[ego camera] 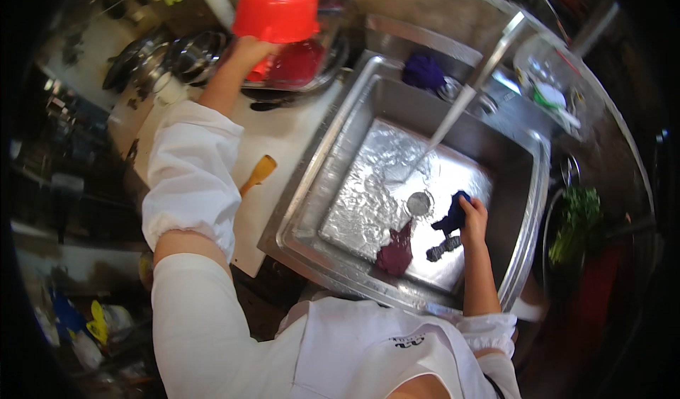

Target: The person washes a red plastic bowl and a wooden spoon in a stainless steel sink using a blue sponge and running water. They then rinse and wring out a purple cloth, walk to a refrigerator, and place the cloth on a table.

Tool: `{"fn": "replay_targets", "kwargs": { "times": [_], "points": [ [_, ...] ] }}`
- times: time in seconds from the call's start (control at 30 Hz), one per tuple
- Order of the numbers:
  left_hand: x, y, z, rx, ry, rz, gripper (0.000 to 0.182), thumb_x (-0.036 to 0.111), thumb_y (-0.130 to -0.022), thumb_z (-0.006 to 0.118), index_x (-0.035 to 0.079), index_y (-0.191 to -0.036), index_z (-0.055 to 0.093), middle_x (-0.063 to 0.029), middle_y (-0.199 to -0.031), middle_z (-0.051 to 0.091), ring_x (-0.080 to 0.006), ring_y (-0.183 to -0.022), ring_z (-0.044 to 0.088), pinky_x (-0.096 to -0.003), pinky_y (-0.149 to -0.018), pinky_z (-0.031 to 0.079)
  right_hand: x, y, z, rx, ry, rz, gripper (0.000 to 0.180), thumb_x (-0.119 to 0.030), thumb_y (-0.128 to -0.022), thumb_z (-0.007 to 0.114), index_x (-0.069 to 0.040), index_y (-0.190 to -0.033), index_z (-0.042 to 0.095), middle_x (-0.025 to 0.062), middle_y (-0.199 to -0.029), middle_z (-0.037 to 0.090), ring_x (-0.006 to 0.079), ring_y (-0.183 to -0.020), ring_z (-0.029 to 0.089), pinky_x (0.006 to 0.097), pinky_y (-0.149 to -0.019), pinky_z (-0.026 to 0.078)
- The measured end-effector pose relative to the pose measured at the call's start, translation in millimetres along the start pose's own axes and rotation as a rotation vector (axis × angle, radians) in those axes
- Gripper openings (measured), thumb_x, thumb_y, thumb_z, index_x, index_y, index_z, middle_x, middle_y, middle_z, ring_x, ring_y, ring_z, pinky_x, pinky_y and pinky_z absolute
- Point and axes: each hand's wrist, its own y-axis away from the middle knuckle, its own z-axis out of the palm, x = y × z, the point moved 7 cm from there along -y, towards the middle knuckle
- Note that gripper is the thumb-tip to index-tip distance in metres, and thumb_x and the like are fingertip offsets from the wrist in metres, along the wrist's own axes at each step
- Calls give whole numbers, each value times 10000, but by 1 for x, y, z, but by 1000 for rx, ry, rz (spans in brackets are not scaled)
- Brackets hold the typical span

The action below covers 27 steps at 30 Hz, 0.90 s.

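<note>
At the upper left, my left hand (pixel 252 52) grips a red plastic container (pixel 276 11), its flat base facing up. Beneath it is a metal tray (pixel 332 53) with something red in it. My right hand (pixel 474 219) holds a dark blue cloth (pixel 453 215) low in the stainless steel sink (pixel 382 93). A wet maroon cloth (pixel 396 253) and a dark grey scrubber or cloth (pixel 443 248) lie on the sink floor near the drain (pixel 419 203). Water runs from the faucet (pixel 459 101) onto the wet metal.
A purple cloth (pixel 422 72) sits on the sink's back ledge. On the white board (pixel 297 128) to the left lies a wooden spatula (pixel 259 173), with metal pots (pixel 196 53) beyond. Leafy greens (pixel 576 223) are at the right. A clear plastic container (pixel 547 75) holds utensils behind the sink.
</note>
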Motion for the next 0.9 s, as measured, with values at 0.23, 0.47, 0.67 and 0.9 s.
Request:
{"fn": "replay_targets", "kwargs": {
  "times": [0.23,0.47,0.67,0.9],
  "points": [
    [-34,-22,27,-61,119,-222,270,240,-721,665,13,-850,598,-84,-682,582,-195,-584,569,-330,-515,462,-47,-9,48,-202,376,-353,213,-11,-747,618,4,-956,574,48,-829,584,97,-707,546,215,-602,443],
    [2,-4,37,-35,-330,-114,353,309,-688,667,18,-884,621,-75,-739,594,-182,-647,539,-300,-583,424,-96,-59,99,-88,487,-599,80,0,-666,588,-24,-742,574,84,-692,599,178,-637,578,282,-611,458],
    [105,73,63,509,-492,699,368,288,-776,563,3,-1008,577,-191,-978,597,-316,-902,580,-374,-800,440,-121,-70,134,-124,651,-743,297,-138,-634,633,-52,-918,607,137,-902,626,287,-863,589,334,-751,456],
    [41,211,318,-595,801,-650,874,656,-737,468,177,-1382,123,-162,-1387,179,-435,-1213,266,-624,-922,238,-106,-56,158,-111,410,-682,64,-59,-696,612,-50,-750,580,47,-686,587,136,-655,555,286,-628,453]
  ]
}}
